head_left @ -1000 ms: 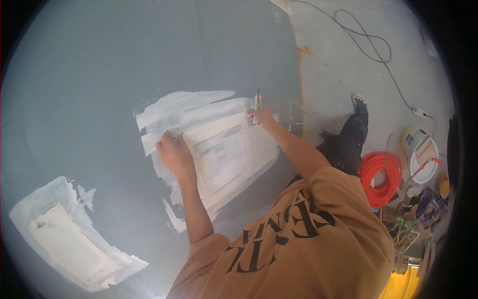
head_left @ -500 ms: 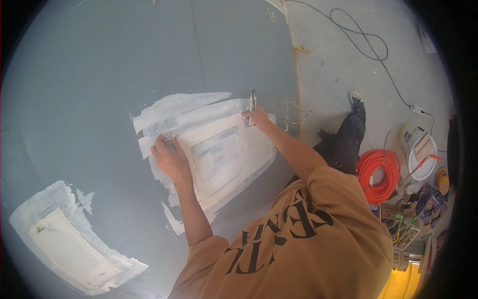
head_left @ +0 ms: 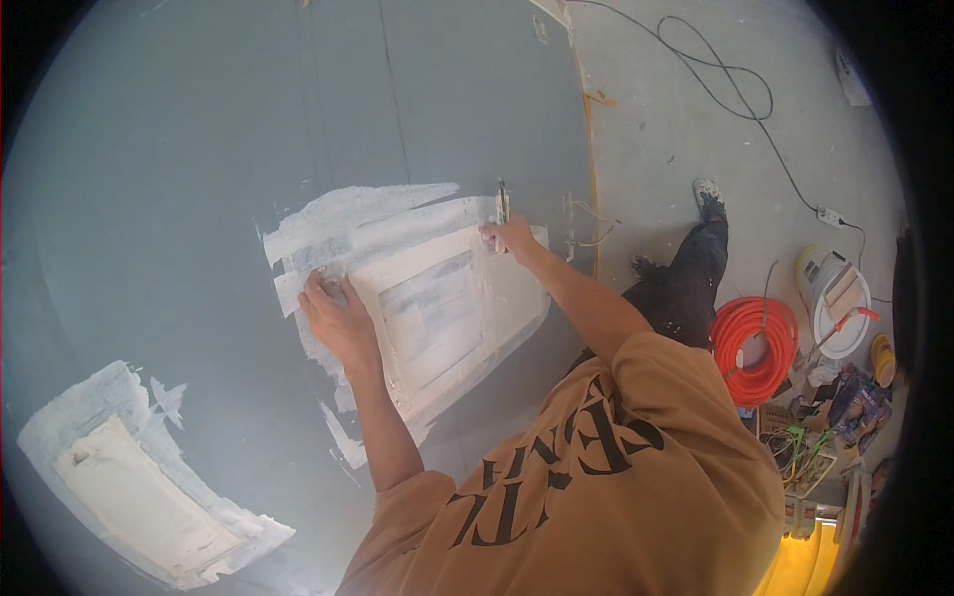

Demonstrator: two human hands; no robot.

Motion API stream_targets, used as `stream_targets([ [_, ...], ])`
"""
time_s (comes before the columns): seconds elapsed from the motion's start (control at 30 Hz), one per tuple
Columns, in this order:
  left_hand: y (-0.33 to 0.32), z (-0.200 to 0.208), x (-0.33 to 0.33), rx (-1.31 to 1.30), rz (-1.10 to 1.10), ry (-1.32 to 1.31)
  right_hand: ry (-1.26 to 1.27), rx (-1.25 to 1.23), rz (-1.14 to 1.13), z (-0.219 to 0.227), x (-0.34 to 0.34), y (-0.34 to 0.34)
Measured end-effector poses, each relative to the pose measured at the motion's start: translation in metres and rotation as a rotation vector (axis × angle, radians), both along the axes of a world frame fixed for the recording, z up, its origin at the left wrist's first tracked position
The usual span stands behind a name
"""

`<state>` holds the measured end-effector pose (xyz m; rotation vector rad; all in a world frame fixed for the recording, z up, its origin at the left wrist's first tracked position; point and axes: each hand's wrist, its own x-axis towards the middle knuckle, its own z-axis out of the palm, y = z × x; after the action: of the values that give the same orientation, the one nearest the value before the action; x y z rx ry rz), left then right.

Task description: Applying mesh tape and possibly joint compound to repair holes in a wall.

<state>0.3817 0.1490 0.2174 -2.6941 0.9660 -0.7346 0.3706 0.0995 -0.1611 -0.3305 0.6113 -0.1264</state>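
Observation:
A grey wall (head_left: 199, 179) fills the left and middle of the view, with a large patch of white filler (head_left: 358, 223) around a recessed rectangle (head_left: 437, 303). My right hand (head_left: 515, 238) is closed round a putty knife (head_left: 502, 211), smeared with filler and seen nearly edge-on at the patch's upper right. My left hand (head_left: 338, 316) is at the patch's left side by the rectangle's upper left corner. Its fingers are curled together at the surface, around something small and pale that I cannot make out.
A second filler patch (head_left: 149, 497) is at lower left. Thin wires (head_left: 594, 226) stick out near the wall's edge. On the floor at right are a coiled orange hose (head_left: 730, 372), a white bucket (head_left: 845, 333), a power strip (head_left: 830, 217) with a black cable (head_left: 740, 70), and mixed clutter (head_left: 860, 397).
Hardly anything differs. Both hands have shifted very slightly to the left, with the putty knife still in my right hand.

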Motion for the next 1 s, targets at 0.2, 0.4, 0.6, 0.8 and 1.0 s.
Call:
stream_targets([
  [0.2, -0.003, 0.000, -0.003, -0.042, -0.010, 0.018, 0.036, -0.030, 0.036, -0.002, 0.001, 0.003],
  [0.4, 0.000, 0.000, 0.000, -0.040, -0.010, 0.033, -0.022, 0.029, -0.034, -0.011, 0.007, 0.009],
  [0.6, 0.001, 0.000, 0.000, -0.049, -0.013, 0.029, -0.005, -0.016, 0.063, -0.010, 0.006, 0.004],
  [0.8, 0.005, 0.000, 0.002, -0.047, -0.006, 0.016, -0.024, 0.041, -0.005, 0.001, 0.002, 0.002],
  [1.0, 0.007, -0.002, 0.005, -0.073, 0.006, 0.033, -0.028, 0.032, 0.006, -0.003, 0.003, 0.000],
])
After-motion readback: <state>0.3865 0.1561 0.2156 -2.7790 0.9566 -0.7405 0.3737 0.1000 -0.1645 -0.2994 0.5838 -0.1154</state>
